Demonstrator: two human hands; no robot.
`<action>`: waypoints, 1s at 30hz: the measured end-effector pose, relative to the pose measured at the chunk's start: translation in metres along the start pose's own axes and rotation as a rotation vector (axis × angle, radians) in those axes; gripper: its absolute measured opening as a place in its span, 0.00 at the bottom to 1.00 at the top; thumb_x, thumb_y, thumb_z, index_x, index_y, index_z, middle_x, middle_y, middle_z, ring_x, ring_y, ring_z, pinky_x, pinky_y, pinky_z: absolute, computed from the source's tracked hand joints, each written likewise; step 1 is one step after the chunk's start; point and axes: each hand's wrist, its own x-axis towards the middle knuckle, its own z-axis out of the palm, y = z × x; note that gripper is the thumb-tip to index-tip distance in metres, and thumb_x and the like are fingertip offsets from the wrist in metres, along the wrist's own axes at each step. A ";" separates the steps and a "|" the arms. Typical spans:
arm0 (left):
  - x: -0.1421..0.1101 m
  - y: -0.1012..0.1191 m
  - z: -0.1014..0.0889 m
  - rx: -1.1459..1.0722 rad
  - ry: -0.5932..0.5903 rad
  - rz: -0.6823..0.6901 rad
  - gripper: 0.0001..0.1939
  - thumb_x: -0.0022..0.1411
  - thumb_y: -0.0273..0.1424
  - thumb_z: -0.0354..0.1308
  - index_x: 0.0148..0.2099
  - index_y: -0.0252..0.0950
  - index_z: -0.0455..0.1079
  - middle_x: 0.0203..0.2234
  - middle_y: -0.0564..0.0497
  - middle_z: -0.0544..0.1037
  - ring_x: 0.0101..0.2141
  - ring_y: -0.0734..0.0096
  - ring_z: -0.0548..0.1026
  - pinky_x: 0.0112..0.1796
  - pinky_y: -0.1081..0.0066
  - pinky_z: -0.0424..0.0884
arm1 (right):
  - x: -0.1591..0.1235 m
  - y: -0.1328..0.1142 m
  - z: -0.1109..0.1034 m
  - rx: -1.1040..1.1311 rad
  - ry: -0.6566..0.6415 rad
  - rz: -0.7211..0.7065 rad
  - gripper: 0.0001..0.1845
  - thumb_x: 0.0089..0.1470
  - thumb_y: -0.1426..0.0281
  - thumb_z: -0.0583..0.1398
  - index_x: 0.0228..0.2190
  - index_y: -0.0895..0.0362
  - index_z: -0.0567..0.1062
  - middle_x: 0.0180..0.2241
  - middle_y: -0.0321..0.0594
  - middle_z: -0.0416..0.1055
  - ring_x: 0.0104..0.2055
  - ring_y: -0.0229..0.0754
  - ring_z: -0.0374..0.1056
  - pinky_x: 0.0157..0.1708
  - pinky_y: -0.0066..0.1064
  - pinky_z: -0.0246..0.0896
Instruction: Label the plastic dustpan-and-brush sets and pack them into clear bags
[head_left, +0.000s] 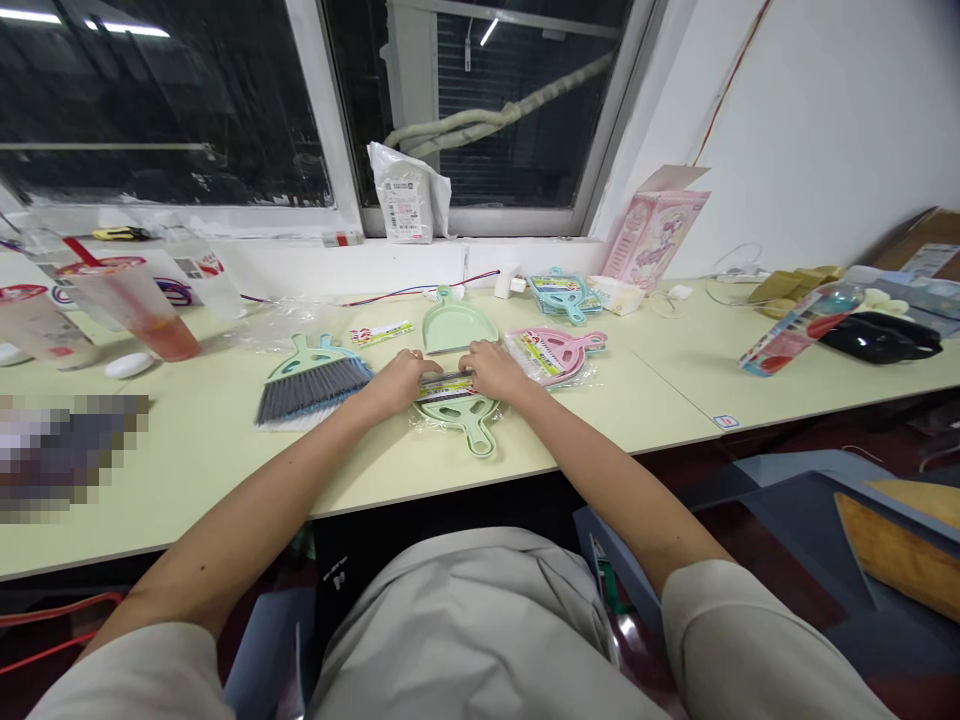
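A green dustpan and brush set (459, 409) in clear film lies before me, its handle toward the table's front edge. My left hand (405, 380) is closed at its far left edge, thumb pointing inward. Curled over the far right edge is my right hand (491, 369); part of the dark bristles and a printed label show between the hands. Just beyond sits a bare green dustpan (459, 329). To the left, loose brushes with grey bristles (315, 390) are piled together. A pink wrapped dustpan set (559, 353) rests beside my right hand.
Blue wrapped dustpan sets (562, 295) lie farther back. A loose label card (381, 333) and crumpled clear film (289, 322) are behind the brushes. Drink cups (139, 310) stand at left. A pink box (654, 235) leans near the wall; a clear bottle (801, 328) is at right.
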 end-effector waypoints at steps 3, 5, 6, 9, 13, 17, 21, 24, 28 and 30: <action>-0.001 0.000 -0.002 -0.008 -0.031 0.062 0.32 0.59 0.16 0.48 0.58 0.43 0.81 0.37 0.43 0.77 0.43 0.56 0.73 0.47 0.63 0.69 | -0.001 0.000 -0.002 0.015 -0.025 -0.054 0.23 0.60 0.79 0.59 0.52 0.51 0.83 0.45 0.48 0.70 0.50 0.50 0.64 0.49 0.38 0.59; -0.001 0.000 -0.003 -0.030 -0.037 0.094 0.31 0.59 0.17 0.49 0.58 0.44 0.81 0.39 0.42 0.78 0.45 0.56 0.73 0.48 0.63 0.70 | -0.001 -0.001 -0.004 0.035 -0.045 -0.083 0.24 0.60 0.78 0.60 0.53 0.50 0.83 0.45 0.48 0.70 0.50 0.50 0.63 0.50 0.38 0.60; -0.002 0.000 -0.003 -0.048 -0.035 0.110 0.30 0.59 0.18 0.50 0.58 0.44 0.81 0.40 0.42 0.78 0.46 0.56 0.74 0.49 0.63 0.70 | -0.001 -0.001 -0.005 0.046 -0.053 -0.092 0.23 0.60 0.78 0.60 0.53 0.50 0.83 0.46 0.48 0.70 0.51 0.50 0.63 0.50 0.38 0.59; -0.002 0.001 -0.006 -0.109 -0.035 0.176 0.30 0.60 0.19 0.51 0.57 0.44 0.81 0.46 0.43 0.80 0.50 0.57 0.74 0.53 0.63 0.69 | 0.000 0.000 -0.004 0.080 -0.054 -0.126 0.24 0.59 0.80 0.61 0.52 0.51 0.84 0.47 0.48 0.70 0.52 0.50 0.63 0.53 0.38 0.58; -0.003 0.006 -0.013 -0.148 -0.083 0.254 0.32 0.59 0.17 0.48 0.57 0.45 0.81 0.49 0.45 0.81 0.52 0.59 0.74 0.57 0.63 0.67 | -0.002 0.002 -0.001 0.103 -0.014 -0.157 0.24 0.59 0.81 0.57 0.50 0.53 0.84 0.45 0.46 0.74 0.51 0.48 0.66 0.54 0.36 0.58; -0.004 0.011 -0.018 -0.128 -0.127 0.281 0.31 0.58 0.17 0.48 0.55 0.45 0.82 0.48 0.46 0.82 0.51 0.59 0.75 0.57 0.61 0.67 | -0.005 0.000 -0.004 0.108 -0.018 -0.155 0.20 0.58 0.79 0.56 0.43 0.56 0.85 0.43 0.44 0.78 0.48 0.47 0.70 0.48 0.33 0.58; -0.007 0.013 -0.021 -0.083 -0.090 0.272 0.27 0.61 0.19 0.49 0.51 0.44 0.83 0.45 0.44 0.82 0.48 0.59 0.76 0.53 0.62 0.69 | -0.006 -0.003 -0.009 0.115 -0.035 -0.151 0.17 0.56 0.79 0.56 0.36 0.55 0.83 0.39 0.40 0.81 0.43 0.45 0.71 0.41 0.33 0.55; -0.013 0.016 -0.025 -0.038 -0.101 0.215 0.24 0.60 0.22 0.50 0.49 0.44 0.83 0.43 0.44 0.81 0.46 0.58 0.77 0.50 0.63 0.71 | -0.007 -0.006 -0.011 0.085 -0.047 -0.106 0.16 0.57 0.77 0.56 0.35 0.54 0.83 0.37 0.40 0.81 0.39 0.45 0.71 0.37 0.33 0.51; -0.018 0.022 -0.033 -0.040 -0.151 0.141 0.21 0.59 0.25 0.52 0.46 0.45 0.83 0.40 0.45 0.81 0.45 0.57 0.78 0.47 0.64 0.71 | -0.007 -0.009 -0.014 0.028 -0.063 -0.055 0.14 0.59 0.75 0.56 0.36 0.54 0.82 0.37 0.42 0.82 0.39 0.46 0.72 0.34 0.34 0.49; -0.018 0.024 -0.037 -0.039 -0.173 0.113 0.18 0.59 0.26 0.52 0.44 0.44 0.82 0.38 0.46 0.81 0.43 0.57 0.78 0.45 0.64 0.71 | -0.007 -0.011 -0.015 0.004 -0.084 -0.039 0.14 0.60 0.73 0.56 0.38 0.54 0.83 0.39 0.43 0.82 0.40 0.46 0.73 0.35 0.34 0.50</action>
